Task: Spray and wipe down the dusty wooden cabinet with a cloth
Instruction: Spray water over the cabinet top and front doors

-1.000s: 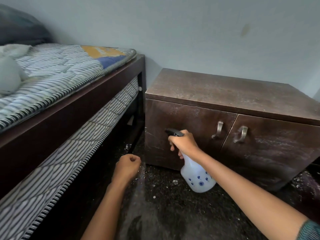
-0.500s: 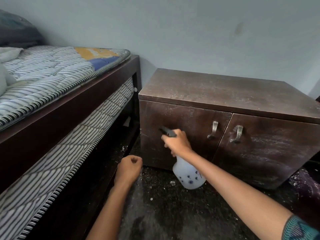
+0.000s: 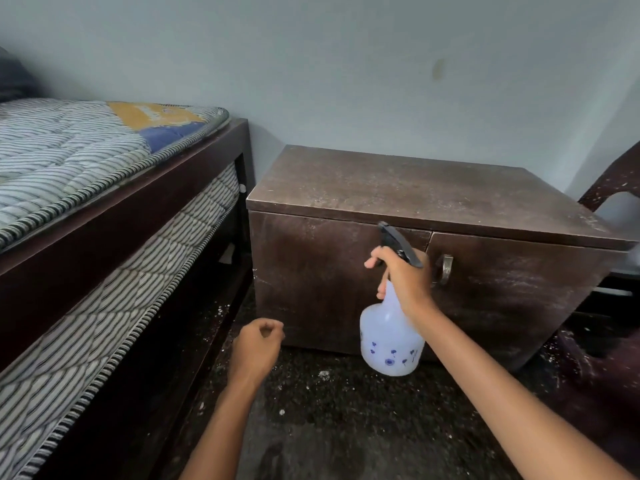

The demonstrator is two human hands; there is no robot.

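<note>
Raised since a moment ago, the spray bottle (image 3: 391, 337) now hangs before the upper front of the cabinet (image 3: 415, 188), where earlier it sat low by the left door. Its black nozzle (image 3: 396, 242) tilts up and left toward the edge under the cabinet's top. The right hand (image 3: 405, 275) grips the bottle's neck, one finger hooked forward under the nozzle. The dusty brown cabinet stands on the floor (image 3: 346, 410) against the wall (image 3: 346, 64), just beside the bed frame (image 3: 121, 216). One metal handle (image 3: 446, 268) shows right of the hand. The left hand (image 3: 256, 348) is curled into a fist near the floor, nothing visible in it. Striped mattresses (image 3: 69, 150) lie on the frame and beneath it.
</note>
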